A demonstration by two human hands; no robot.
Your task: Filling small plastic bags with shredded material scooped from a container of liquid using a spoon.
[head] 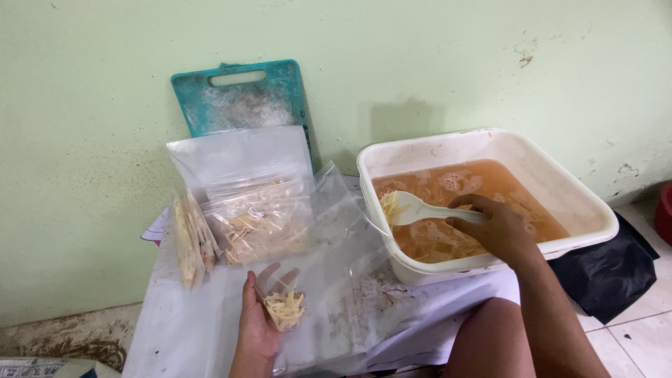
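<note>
1. Low table [175, 336] under clear plastic sheeting, pushed against a pale green wall [91, 140]; tiled floor at lower right, dirty concrete at lower left.
2. White square tub [560, 182] on the table's right side, filled with cloudy orange-brown liquid [483, 178], foam and pale shredded strips afloat in it.
3. White plastic spoon [420, 208] over the tub, bowl loaded with shreds, gripped at the handle by the right hand [497, 227], fingers closed around it.
4. Left hand [262, 311] palm up near the table's front edge, fingers loosely curled, cradling a small clear bag [283, 308] with a clump of pale yellow shreds at its bottom.
5. Filled bags of shreds [259, 224] piled at the table's back left, some standing on edge at the far left of the pile, empty clear bags [238, 154] leaning behind them.
6. Teal cutting board [241, 98] upright against the wall, lower part hidden behind the empty bags.
7. Black plastic sheet [609, 273] on the floor beside the tub; a red object [663, 210] cut off by the right edge, kind unclear.
8. A bare knee [490, 336] at the bottom, just below the right forearm.
</note>
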